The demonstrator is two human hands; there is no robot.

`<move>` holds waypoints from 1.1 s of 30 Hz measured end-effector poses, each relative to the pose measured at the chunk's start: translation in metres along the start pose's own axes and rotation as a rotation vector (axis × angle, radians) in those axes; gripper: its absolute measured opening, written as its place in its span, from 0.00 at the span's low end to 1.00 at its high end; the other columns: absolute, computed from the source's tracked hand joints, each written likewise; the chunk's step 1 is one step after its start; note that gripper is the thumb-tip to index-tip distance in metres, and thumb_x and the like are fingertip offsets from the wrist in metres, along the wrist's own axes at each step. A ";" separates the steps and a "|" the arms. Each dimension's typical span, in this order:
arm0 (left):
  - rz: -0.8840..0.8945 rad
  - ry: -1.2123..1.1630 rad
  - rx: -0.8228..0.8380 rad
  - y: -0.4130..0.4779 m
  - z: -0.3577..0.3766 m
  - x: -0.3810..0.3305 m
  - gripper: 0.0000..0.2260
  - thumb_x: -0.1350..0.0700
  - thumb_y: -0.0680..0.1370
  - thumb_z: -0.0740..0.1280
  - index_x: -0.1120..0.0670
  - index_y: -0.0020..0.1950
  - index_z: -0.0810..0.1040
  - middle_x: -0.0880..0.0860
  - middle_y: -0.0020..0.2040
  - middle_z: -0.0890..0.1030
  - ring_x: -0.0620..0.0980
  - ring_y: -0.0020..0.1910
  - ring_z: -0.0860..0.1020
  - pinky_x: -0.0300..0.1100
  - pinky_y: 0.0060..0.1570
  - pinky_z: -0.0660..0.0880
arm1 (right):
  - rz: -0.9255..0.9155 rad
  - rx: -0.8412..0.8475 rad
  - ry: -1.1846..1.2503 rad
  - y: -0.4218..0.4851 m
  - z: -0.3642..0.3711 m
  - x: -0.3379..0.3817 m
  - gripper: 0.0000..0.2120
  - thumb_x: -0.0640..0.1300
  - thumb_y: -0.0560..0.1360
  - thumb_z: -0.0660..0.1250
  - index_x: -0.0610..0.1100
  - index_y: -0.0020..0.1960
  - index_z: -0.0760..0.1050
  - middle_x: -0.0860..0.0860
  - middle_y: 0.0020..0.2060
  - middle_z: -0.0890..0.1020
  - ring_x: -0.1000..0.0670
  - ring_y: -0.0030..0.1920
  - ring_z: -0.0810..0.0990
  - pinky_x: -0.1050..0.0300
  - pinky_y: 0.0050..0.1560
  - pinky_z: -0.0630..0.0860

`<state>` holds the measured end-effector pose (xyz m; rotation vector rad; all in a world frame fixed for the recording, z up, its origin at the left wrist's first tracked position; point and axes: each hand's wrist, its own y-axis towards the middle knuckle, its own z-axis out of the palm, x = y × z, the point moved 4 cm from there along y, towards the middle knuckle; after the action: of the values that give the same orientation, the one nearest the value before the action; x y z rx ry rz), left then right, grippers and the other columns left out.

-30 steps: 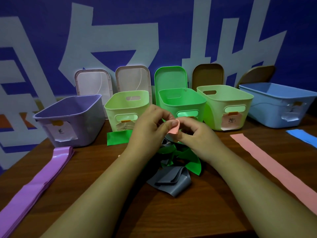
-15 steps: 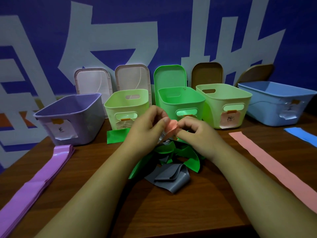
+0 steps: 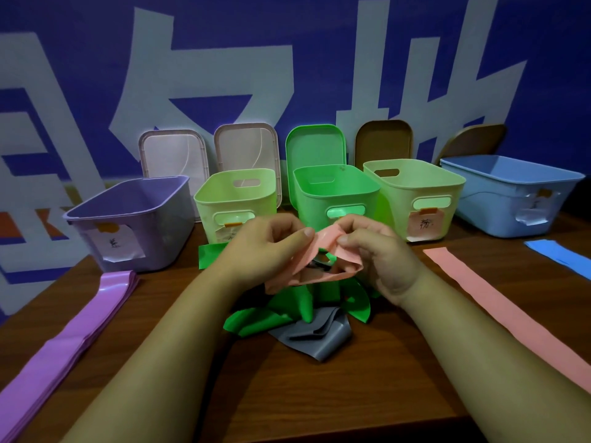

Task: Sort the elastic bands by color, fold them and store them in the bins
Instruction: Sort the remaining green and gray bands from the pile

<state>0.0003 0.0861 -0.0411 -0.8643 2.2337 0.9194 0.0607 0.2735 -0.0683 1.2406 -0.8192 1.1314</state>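
Hands (image 3: 265, 251) pinch pink band (image 3: 319, 247), green bands (image 3: 271, 318) beneath

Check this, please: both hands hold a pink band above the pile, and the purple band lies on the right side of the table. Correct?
Not quite. The head view shows the purple band on the left side of the table. The rest stands: the left hand and right hand hold the pink band above the pile.

A row of open plastic bins (image 3: 332, 199) stood just behind the tangled green-and-grey elastic band heap (image 3: 281, 313); in front of it lay bare brown wooden counter (image 3: 319, 394).
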 end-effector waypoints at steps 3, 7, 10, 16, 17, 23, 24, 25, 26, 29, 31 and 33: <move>-0.058 0.067 0.023 0.001 -0.006 0.007 0.16 0.42 0.81 0.70 0.52 0.41 0.82 0.46 0.31 0.77 0.44 0.31 0.74 0.44 0.37 0.71 | 0.009 -0.039 -0.051 0.000 -0.003 0.000 0.08 0.40 0.72 0.67 0.41 0.50 0.79 0.47 0.32 0.78 0.51 0.28 0.75 0.59 0.26 0.68; -0.076 -0.309 -0.081 0.000 -0.016 0.007 0.08 0.48 0.77 0.72 0.50 0.41 0.82 0.46 0.35 0.79 0.48 0.35 0.77 0.41 0.32 0.74 | 0.039 -0.017 -0.069 0.000 -0.005 0.000 0.07 0.42 0.72 0.67 0.44 0.49 0.80 0.44 0.33 0.74 0.50 0.24 0.64 0.58 0.23 0.56; -0.089 -0.595 -0.094 0.000 -0.021 0.008 0.04 0.53 0.74 0.69 0.49 0.44 0.84 0.51 0.37 0.79 0.54 0.36 0.75 0.40 0.34 0.68 | 0.060 0.064 -0.026 -0.003 -0.001 0.000 0.07 0.43 0.74 0.67 0.45 0.51 0.80 0.46 0.36 0.78 0.51 0.25 0.71 0.63 0.22 0.63; -0.062 -0.617 -0.164 -0.002 -0.028 0.006 0.10 0.56 0.73 0.67 0.53 0.51 0.85 0.54 0.37 0.79 0.48 0.29 0.74 0.35 0.26 0.70 | 0.108 0.068 0.123 -0.005 -0.005 0.005 0.08 0.45 0.78 0.68 0.44 0.56 0.77 0.49 0.32 0.76 0.54 0.23 0.71 0.63 0.20 0.63; -0.025 -0.392 -0.218 -0.001 -0.034 0.010 0.08 0.54 0.74 0.68 0.51 0.50 0.85 0.53 0.40 0.82 0.47 0.34 0.78 0.38 0.31 0.75 | 0.115 0.053 0.125 -0.004 -0.006 0.005 0.07 0.45 0.80 0.69 0.44 0.56 0.77 0.50 0.31 0.76 0.55 0.23 0.70 0.64 0.20 0.62; 0.054 0.519 -0.304 -0.002 -0.038 0.008 0.12 0.41 0.77 0.61 0.42 0.50 0.82 0.43 0.43 0.83 0.46 0.42 0.79 0.45 0.41 0.77 | 0.194 -0.029 0.037 -0.003 -0.006 -0.002 0.10 0.44 0.78 0.70 0.45 0.59 0.79 0.49 0.33 0.80 0.54 0.24 0.72 0.63 0.20 0.63; 0.059 0.490 -0.280 0.001 -0.037 0.011 0.12 0.40 0.77 0.61 0.42 0.50 0.82 0.42 0.43 0.82 0.45 0.42 0.79 0.46 0.42 0.78 | 0.190 -0.023 0.041 -0.003 -0.006 -0.002 0.08 0.43 0.79 0.69 0.45 0.58 0.78 0.50 0.32 0.78 0.54 0.23 0.71 0.63 0.20 0.62; 0.049 0.479 -0.240 0.003 -0.036 0.013 0.13 0.39 0.77 0.61 0.42 0.49 0.82 0.41 0.44 0.82 0.44 0.43 0.79 0.48 0.44 0.79 | 0.185 -0.019 0.051 -0.003 -0.006 -0.002 0.07 0.42 0.81 0.68 0.45 0.58 0.78 0.50 0.30 0.76 0.54 0.22 0.70 0.63 0.20 0.61; 0.041 0.481 -0.206 0.006 -0.033 0.015 0.14 0.38 0.77 0.61 0.43 0.49 0.82 0.41 0.45 0.81 0.44 0.45 0.78 0.50 0.46 0.79 | 0.181 -0.020 0.057 -0.001 -0.008 -0.002 0.06 0.42 0.82 0.67 0.44 0.58 0.78 0.51 0.29 0.75 0.55 0.21 0.69 0.63 0.20 0.60; 0.036 0.457 -0.225 0.007 -0.024 0.014 0.09 0.43 0.81 0.65 0.44 0.51 0.82 0.41 0.46 0.80 0.44 0.47 0.77 0.51 0.50 0.79 | 0.168 -0.054 0.031 0.000 -0.009 -0.004 0.06 0.40 0.83 0.66 0.43 0.59 0.79 0.49 0.31 0.78 0.55 0.22 0.73 0.64 0.20 0.65; 0.012 0.230 -0.234 0.003 -0.015 0.005 0.08 0.47 0.84 0.66 0.47 0.50 0.83 0.45 0.44 0.82 0.45 0.44 0.79 0.48 0.47 0.79 | 0.150 -0.083 0.016 0.002 -0.007 -0.006 0.07 0.39 0.82 0.69 0.42 0.59 0.81 0.45 0.37 0.84 0.53 0.29 0.81 0.62 0.27 0.75; -0.004 0.011 -0.198 -0.002 -0.008 -0.009 0.11 0.46 0.85 0.66 0.49 0.49 0.84 0.48 0.41 0.84 0.47 0.42 0.82 0.47 0.46 0.79 | 0.135 -0.088 0.002 0.005 -0.008 -0.010 0.10 0.42 0.78 0.74 0.43 0.59 0.83 0.40 0.48 0.86 0.47 0.43 0.84 0.56 0.40 0.80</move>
<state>0.0051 0.0822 -0.0312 -0.9630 2.1748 1.1509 0.0525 0.2787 -0.0778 1.1247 -0.9528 1.1912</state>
